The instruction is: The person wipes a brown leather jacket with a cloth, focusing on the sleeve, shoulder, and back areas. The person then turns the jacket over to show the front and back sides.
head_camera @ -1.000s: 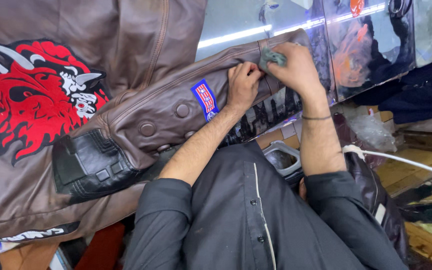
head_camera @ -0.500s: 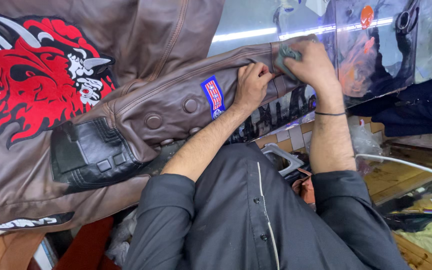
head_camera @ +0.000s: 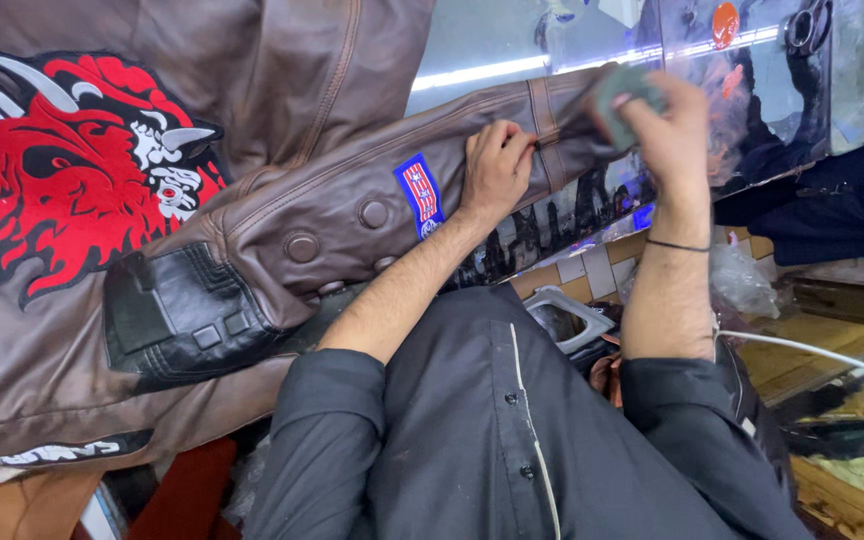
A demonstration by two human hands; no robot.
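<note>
A brown leather jacket (head_camera: 282,120) lies spread over a glass counter (head_camera: 512,50), with a big red embroidered bull patch (head_camera: 72,180) and a black shoulder pad (head_camera: 177,315). Its sleeve (head_camera: 352,215) runs right and carries a small striped flag patch (head_camera: 419,193) and round snaps. My left hand (head_camera: 497,170) presses down on the sleeve near the cuff, fingers curled on the leather. My right hand (head_camera: 657,125) holds a small grey-green sponge (head_camera: 624,88) against the end of the cuff.
Dark garments (head_camera: 822,210) lie at the right of the counter. Below it are a crumpled clear plastic bag (head_camera: 742,280), a white cable (head_camera: 812,348), a small white-framed tray (head_camera: 567,320) and wooden shelving (head_camera: 852,470). My black shirt (head_camera: 492,440) fills the foreground.
The view has shifted, so jacket and hands sit a bit lower and further right. My right hand with the sponge has moved along the cuff to its end; the left hand stays on the sleeve.
</note>
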